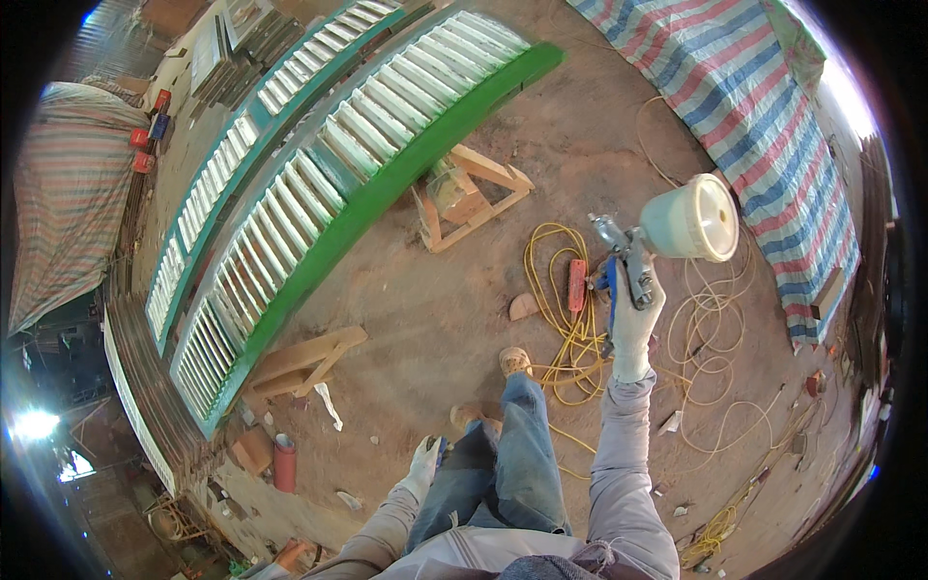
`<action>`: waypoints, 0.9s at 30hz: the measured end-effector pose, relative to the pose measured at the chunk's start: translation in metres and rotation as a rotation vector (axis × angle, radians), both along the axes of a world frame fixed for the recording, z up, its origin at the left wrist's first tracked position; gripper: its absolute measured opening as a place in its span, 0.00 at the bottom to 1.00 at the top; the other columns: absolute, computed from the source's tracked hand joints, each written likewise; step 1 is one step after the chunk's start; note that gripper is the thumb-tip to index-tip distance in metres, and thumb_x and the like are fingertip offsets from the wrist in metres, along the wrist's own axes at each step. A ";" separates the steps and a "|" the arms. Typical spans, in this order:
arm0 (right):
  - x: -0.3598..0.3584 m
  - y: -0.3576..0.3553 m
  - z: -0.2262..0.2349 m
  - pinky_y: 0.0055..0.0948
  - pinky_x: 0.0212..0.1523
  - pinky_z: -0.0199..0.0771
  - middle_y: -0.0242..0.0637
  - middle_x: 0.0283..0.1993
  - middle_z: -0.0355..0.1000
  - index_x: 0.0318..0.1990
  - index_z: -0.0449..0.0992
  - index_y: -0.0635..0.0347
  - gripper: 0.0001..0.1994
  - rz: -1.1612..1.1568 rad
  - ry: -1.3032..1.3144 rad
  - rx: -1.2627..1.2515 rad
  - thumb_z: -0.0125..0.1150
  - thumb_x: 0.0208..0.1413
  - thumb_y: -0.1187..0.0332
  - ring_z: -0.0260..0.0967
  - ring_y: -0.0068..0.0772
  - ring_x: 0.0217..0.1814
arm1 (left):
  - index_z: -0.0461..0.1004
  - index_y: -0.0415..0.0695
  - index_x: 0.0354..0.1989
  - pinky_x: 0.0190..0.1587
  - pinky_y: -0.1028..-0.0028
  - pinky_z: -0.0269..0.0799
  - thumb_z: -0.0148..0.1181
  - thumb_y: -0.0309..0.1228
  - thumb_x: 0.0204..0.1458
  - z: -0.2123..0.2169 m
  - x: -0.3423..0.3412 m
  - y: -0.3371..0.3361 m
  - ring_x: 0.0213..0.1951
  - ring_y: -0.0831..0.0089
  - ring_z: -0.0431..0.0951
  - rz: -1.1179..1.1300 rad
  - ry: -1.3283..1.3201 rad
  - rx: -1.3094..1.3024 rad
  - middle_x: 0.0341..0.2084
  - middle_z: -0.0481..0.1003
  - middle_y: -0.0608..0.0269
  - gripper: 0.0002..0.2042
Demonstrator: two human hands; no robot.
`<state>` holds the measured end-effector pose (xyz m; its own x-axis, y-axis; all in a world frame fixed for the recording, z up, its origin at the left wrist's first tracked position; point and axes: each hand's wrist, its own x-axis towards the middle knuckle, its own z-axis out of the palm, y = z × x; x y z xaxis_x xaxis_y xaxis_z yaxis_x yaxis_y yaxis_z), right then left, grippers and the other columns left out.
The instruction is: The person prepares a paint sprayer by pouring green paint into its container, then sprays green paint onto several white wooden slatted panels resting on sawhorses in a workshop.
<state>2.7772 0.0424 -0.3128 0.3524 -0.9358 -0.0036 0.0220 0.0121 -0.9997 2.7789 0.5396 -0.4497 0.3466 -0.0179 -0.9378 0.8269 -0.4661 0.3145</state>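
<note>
My right hand (633, 324), in a white glove, is wrapped round the handle of a paint spray gun (633, 261), held out to the right above the floor. The gun's pale round cup (691, 220) is on its right side, and its nozzle points left. My left hand (422, 469), also gloved, hangs low beside my left leg. Its fingers are curled round something small and dark that I cannot make out. Ahead to the left lies a long louvred shutter panel (382, 188), with white slats and a bright green near edge, apart from the spray gun.
Wooden trestles (474, 198) stand under the panel. Another louvred panel (217, 179) lies behind it. A yellow cable (536, 319) with a red power strip (577, 285) and pale hose loops (710, 319) cover floor near my feet. A striped tarp (744, 126) hangs right; a red cylinder (284, 464) stands left.
</note>
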 end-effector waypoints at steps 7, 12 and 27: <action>0.002 -0.017 0.009 0.16 0.29 0.67 0.26 0.37 0.75 0.62 0.72 0.65 0.20 0.108 0.059 0.097 0.58 0.63 0.78 0.64 0.10 0.30 | 0.72 0.48 0.47 0.37 0.68 0.79 0.58 0.38 0.63 0.006 0.012 -0.016 0.35 0.71 0.81 -0.028 -0.016 -0.068 0.36 0.80 0.63 0.10; 0.001 -0.028 0.006 0.16 0.21 0.61 0.27 0.31 0.74 0.62 0.72 0.65 0.20 0.028 -0.040 0.130 0.58 0.62 0.78 0.61 0.10 0.21 | 0.72 0.48 0.48 0.38 0.67 0.79 0.57 0.38 0.63 0.005 0.018 -0.021 0.36 0.71 0.81 -0.063 -0.042 -0.057 0.37 0.81 0.62 0.10; 0.023 -0.143 -0.012 0.17 0.28 0.65 0.23 0.33 0.71 0.62 0.74 0.60 0.19 -0.120 0.029 -0.040 0.60 0.64 0.74 0.61 0.12 0.28 | 0.73 0.49 0.47 0.36 0.67 0.78 0.57 0.39 0.62 0.020 0.040 -0.033 0.34 0.72 0.80 -0.086 -0.006 0.043 0.37 0.81 0.63 0.10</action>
<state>2.8000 -0.1006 -0.3248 0.2380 -0.9709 0.0264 -0.0082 -0.0292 -0.9995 2.8191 0.5064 -0.4294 0.3507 -0.0076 -0.9365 0.7814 -0.5487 0.2971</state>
